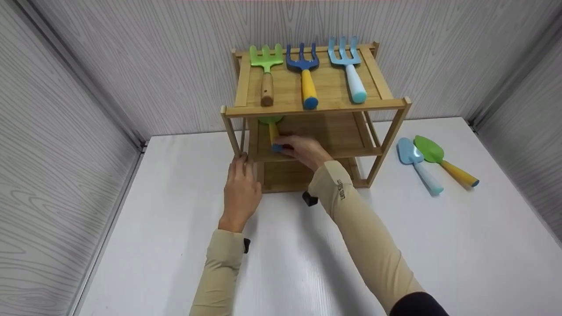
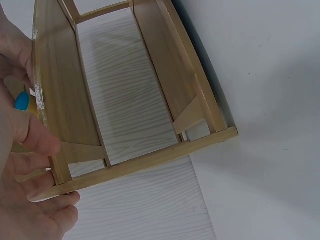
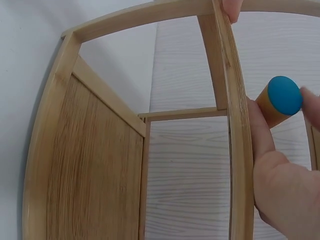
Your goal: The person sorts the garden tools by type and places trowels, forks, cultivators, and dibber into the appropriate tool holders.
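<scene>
My right hand (image 1: 307, 151) reaches onto the middle shelf of a bamboo rack (image 1: 314, 107) and pinches the blue-tipped yellow handle (image 3: 272, 107) of a garden tool. Only part of its green head (image 1: 270, 119) shows beneath the top shelf, so its exact kind is hidden. At the rack's front left post (image 1: 231, 135), my left hand (image 1: 241, 193) has its fingers curled around the wood, as the left wrist view shows. On the top shelf lie a green hand fork (image 1: 266, 59), a dark blue hand fork (image 1: 303, 64) and a light blue hand fork (image 1: 344, 58), side by side.
To the right of the rack, a light blue trowel (image 1: 410, 150) and a green trowel with a yellow handle (image 1: 429, 148) lie on the white table (image 1: 175, 219). The rack's bottom shelf (image 1: 287, 175) is low down. Grey wood-grain panels (image 1: 70, 131) enclose the table.
</scene>
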Available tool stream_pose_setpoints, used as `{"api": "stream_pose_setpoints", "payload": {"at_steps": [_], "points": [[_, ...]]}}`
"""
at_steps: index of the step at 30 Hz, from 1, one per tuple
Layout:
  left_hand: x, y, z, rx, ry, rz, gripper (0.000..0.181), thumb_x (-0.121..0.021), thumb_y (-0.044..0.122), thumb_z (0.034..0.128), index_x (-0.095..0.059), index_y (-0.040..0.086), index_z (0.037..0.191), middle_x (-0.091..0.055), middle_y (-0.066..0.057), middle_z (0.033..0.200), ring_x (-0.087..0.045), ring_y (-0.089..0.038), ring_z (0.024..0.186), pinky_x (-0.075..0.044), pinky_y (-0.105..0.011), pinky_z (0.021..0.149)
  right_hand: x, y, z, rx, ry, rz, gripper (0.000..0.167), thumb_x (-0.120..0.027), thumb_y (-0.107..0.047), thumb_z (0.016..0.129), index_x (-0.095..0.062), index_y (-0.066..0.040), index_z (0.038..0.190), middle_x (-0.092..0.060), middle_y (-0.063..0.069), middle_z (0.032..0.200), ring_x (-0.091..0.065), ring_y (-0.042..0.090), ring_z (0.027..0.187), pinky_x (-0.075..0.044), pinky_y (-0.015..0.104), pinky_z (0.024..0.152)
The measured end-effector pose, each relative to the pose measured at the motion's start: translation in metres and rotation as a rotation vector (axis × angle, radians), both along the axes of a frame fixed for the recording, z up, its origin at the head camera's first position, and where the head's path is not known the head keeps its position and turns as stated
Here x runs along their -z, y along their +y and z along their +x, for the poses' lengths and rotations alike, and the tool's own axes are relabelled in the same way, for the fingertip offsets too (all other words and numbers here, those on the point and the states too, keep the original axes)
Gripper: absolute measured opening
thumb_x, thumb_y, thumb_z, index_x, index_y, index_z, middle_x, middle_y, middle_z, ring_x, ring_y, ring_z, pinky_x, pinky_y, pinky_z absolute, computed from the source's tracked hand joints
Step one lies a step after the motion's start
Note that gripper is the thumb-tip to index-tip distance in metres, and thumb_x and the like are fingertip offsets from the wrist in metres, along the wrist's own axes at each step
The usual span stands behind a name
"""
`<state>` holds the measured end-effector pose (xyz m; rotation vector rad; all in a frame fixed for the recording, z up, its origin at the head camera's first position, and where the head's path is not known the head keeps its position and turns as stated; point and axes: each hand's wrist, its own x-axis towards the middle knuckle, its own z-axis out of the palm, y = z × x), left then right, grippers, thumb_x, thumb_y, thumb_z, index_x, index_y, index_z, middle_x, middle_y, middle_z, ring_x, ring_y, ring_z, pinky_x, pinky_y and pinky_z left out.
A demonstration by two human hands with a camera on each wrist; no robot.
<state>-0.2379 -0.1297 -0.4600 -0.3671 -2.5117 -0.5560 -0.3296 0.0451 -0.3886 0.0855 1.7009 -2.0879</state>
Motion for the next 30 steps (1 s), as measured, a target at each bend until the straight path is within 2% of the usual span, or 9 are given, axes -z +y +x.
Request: {"api": "stream_pose_setpoints", "payload": {"at_steps": [2,5,11,14,18,24,27,30], "points": [[0.0,-0.001,0.0,-0.003,0.019,-0.012,0.052,-0.064,-0.008,0.0858,-0.05,-0.015,0.135,-0.048,-0.029,0.138,-0.045,-0.047,0.131,-0.045,-0.052,0.106,-0.001,0.0,0.001,-0.016,-0.002,0.011,0.044,-0.067,0.001,0.095,-0.054,0.007,0.136,-0.051,0.015,0.136,-0.056,0.023,0.115,-0.049,0.032,0.102],[0.0,-0.001,0.001,-0.006,0.029,-0.025,0.053,-0.066,-0.008,0.0853,-0.051,-0.016,0.135,-0.048,-0.03,0.137,-0.046,-0.047,0.131,-0.043,-0.053,0.108,-0.001,0.0,0.001,-0.016,-0.003,0.034,0.047,-0.069,0.004,0.092,-0.053,0.008,0.136,-0.049,0.015,0.137,-0.057,0.024,0.115,-0.049,0.032,0.101],[0.0,0.0,0.002,-0.011,0.018,-0.024,0.055,-0.069,-0.007,0.0848,-0.05,-0.015,0.136,-0.048,-0.03,0.137,-0.045,-0.047,0.131,-0.041,-0.055,0.109,-0.001,-0.001,0.002,0.021,-0.031,0.056,0.071,-0.072,0.008,0.088,-0.036,0.006,0.149,-0.041,0.015,0.148,-0.052,0.026,0.126,-0.048,0.032,0.103],[0.0,0.001,0.002,-0.016,0.009,-0.027,0.057,-0.07,-0.007,0.0846,-0.049,-0.015,0.138,-0.048,-0.029,0.139,-0.045,-0.047,0.133,-0.041,-0.054,0.109,-0.004,-0.003,0.003,0.03,-0.024,0.059,0.076,-0.072,0.009,0.087,-0.033,0.004,0.152,-0.04,0.016,0.151,-0.052,0.027,0.129,-0.049,0.033,0.104],[-0.001,0.003,0.001,-0.01,-0.006,-0.028,0.058,-0.069,-0.007,0.0857,-0.048,-0.014,0.139,-0.046,-0.029,0.14,-0.043,-0.047,0.134,-0.042,-0.052,0.109,-0.009,-0.003,0.004,0.029,-0.028,0.085,0.063,-0.071,0.01,0.087,-0.045,0.007,0.145,-0.046,0.018,0.146,-0.056,0.03,0.126,-0.05,0.034,0.102],[-0.001,0.003,0.001,-0.012,0.002,-0.017,0.055,-0.066,-0.008,0.0855,-0.049,-0.015,0.138,-0.047,-0.029,0.14,-0.044,-0.047,0.134,-0.045,-0.052,0.107,-0.014,0.006,0.005,-0.028,-0.014,0.12,0.043,-0.069,0.008,0.09,-0.059,0.009,0.132,-0.054,0.019,0.137,-0.06,0.03,0.121,-0.053,0.035,0.098],[0.0,0.002,0.0,-0.006,0.017,-0.015,0.053,-0.064,-0.009,0.0851,-0.05,-0.016,0.135,-0.047,-0.03,0.138,-0.044,-0.048,0.132,-0.043,-0.053,0.107,-0.015,0.014,0.007,-0.032,-0.028,0.102,0.043,-0.068,0.007,0.091,-0.058,0.01,0.133,-0.052,0.02,0.138,-0.06,0.031,0.122,-0.054,0.034,0.097],[0.001,0.0,0.0,0.003,0.032,-0.01,0.049,-0.063,-0.01,0.0845,-0.051,-0.018,0.132,-0.047,-0.03,0.137,-0.045,-0.048,0.131,-0.042,-0.055,0.108,-0.017,0.025,0.01,-0.018,-0.062,0.067,0.05,-0.068,0.007,0.092,-0.05,0.011,0.139,-0.045,0.02,0.144,-0.059,0.032,0.124,-0.054,0.034,0.097]]}}
